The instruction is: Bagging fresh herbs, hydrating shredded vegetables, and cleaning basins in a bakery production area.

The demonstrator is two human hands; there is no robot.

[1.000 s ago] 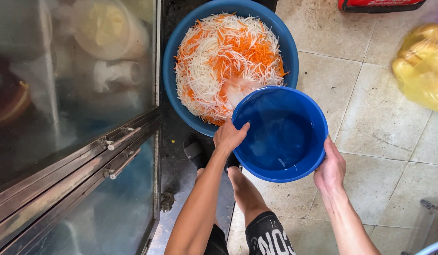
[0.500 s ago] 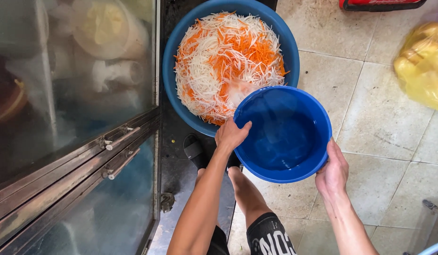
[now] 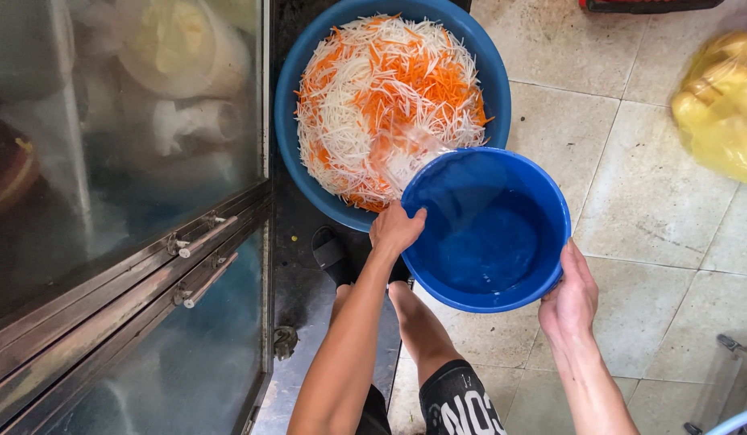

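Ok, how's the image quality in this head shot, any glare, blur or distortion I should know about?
Head view: even daylight with soft shadows; the glass cabinet doors carry hazy reflections that wash out what is behind them; the shredded vegetables and both hands, left and right, are sharp; the pouring water is smeared by motion; the wide lens bends the tile lines near the edges.

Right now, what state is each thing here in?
Blue bucket: tilted, held on both sides, water pouring from its rim.
Blue basin: on the floor, heaped with shredded white and orange vegetables.
Left hand: gripping the bucket's rim.
Right hand: gripping the bucket's side.
Yellow bag: on the tiles, full.
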